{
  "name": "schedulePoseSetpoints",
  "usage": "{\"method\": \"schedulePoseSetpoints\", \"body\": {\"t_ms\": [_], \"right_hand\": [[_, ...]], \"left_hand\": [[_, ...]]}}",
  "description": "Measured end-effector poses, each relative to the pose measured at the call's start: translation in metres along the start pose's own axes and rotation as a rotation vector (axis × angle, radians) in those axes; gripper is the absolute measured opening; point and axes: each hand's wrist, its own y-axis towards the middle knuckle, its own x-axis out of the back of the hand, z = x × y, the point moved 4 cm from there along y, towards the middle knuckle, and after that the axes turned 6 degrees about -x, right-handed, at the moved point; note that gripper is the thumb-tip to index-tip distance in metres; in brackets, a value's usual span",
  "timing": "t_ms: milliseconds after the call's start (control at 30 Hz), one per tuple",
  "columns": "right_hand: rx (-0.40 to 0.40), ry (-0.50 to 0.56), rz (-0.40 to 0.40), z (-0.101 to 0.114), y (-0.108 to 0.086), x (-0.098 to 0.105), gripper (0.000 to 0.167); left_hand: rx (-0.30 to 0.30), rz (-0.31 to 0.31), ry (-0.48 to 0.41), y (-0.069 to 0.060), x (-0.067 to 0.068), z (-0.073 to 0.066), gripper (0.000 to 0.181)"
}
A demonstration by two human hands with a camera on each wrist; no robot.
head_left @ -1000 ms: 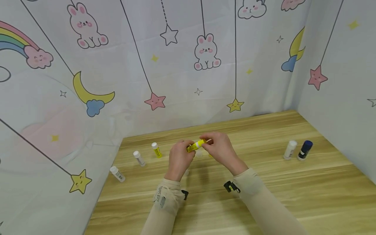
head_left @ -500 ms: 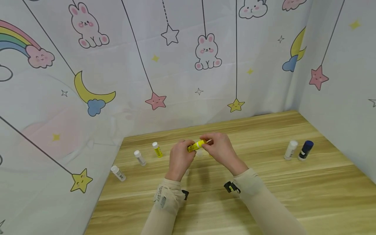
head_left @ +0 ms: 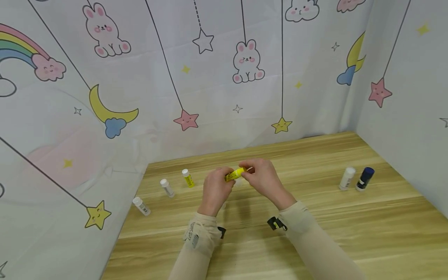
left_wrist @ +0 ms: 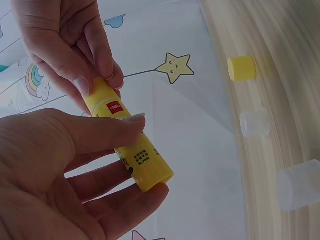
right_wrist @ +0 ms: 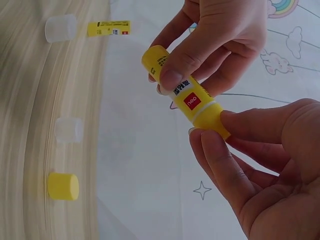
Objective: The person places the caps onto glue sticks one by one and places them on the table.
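Note:
Both hands hold one yellow glue stick (head_left: pixel 233 174) above the table. My left hand (head_left: pixel 216 190) grips its body, thumb on top and fingers beneath. With thumb and fingertips my right hand (head_left: pixel 261 175) pinches the yellow cap (right_wrist: pixel 210 119) at the other end. A thin pale line (right_wrist: pixel 203 107) shows between cap and body, beside the red label. On the table below are a loose yellow cap (left_wrist: pixel 242 68), a small translucent cap (left_wrist: pixel 255 123) and a larger translucent cap (left_wrist: pixel 299 186).
At the left stand a yellow glue stick (head_left: pixel 189 180) with a white top and two white glue sticks (head_left: pixel 168 189) (head_left: pixel 142 207). A white stick (head_left: pixel 347 179) and a dark blue one (head_left: pixel 365 179) stand at the right. Printed cloth (head_left: pixel 217 89) hangs behind the wood-grain table (head_left: pixel 252 249).
The white band between the glue stick's body and the yellow cap has narrowed to almost nothing. Both hands stay in nearly the same place; the head view has shifted slightly.

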Motion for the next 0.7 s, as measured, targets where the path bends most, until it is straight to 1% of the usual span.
{"method": "schedulePoseSetpoints", "body": {"t_ms": [200, 400, 567, 700], "right_hand": [[-0.015, -0.035, 0.013, 0.002, -0.001, 0.005, 0.028], [-0.038, -0.068, 0.006, 0.001, -0.002, 0.013, 0.027], [-0.047, -0.058, -0.021, -0.001, -0.002, 0.016, 0.024], [-0.078, -0.021, -0.013, -0.003, -0.002, 0.016, 0.024]], "left_hand": [[-0.027, 0.018, 0.034, 0.0, 0.001, -0.007, 0.025], [-0.104, 0.032, 0.105, 0.006, -0.001, -0.02, 0.025], [-0.164, 0.024, 0.177, 0.009, -0.003, -0.028, 0.023], [-0.187, 0.002, 0.215, 0.008, -0.004, -0.031, 0.019]]}}
